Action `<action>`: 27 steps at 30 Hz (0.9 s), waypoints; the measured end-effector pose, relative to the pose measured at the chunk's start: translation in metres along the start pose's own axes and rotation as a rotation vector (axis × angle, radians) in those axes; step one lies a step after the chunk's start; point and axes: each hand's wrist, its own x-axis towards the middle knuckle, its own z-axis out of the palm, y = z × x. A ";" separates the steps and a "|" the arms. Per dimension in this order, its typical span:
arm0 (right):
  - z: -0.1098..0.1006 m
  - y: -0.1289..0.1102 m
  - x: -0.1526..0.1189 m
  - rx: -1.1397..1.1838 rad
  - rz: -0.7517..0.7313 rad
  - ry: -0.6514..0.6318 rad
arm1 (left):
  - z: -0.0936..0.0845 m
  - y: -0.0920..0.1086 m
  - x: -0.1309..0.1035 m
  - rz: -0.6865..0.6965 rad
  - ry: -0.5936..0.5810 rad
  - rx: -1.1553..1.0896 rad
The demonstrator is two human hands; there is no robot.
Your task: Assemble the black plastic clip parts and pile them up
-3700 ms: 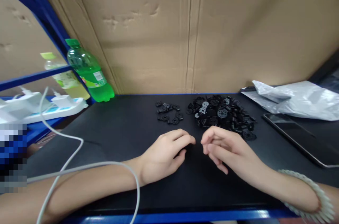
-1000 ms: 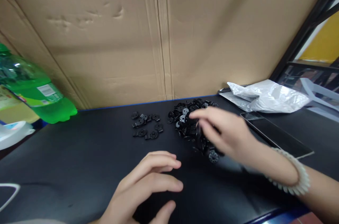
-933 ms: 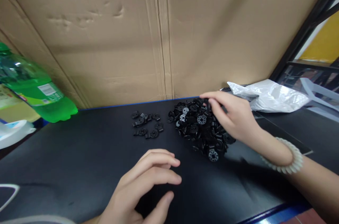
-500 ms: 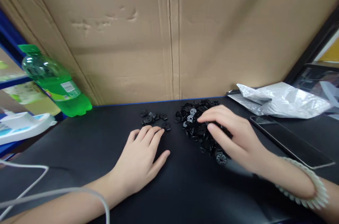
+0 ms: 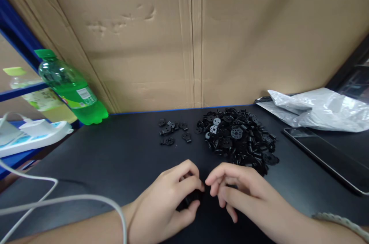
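The left hand (image 5: 170, 198) is bare, and the forearm behind it is bare too, up to the picture's edge. The right hand (image 5: 245, 194) is also bare; behind it, around the wrist side of the forearm, sits a pale grey-green bracelet (image 5: 340, 219) with a ridged, scalloped surface. The lower picture edge cuts off part of the bracelet's band.

Brown cardboard wall (image 5: 138, 44) (creased, dented) behind black tabletop (image 5: 115, 151); blue frame (image 5: 21, 32) left.
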 end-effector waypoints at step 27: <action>0.011 0.006 0.000 0.158 0.183 -0.305 | 0.010 0.021 -0.001 0.038 0.327 -0.443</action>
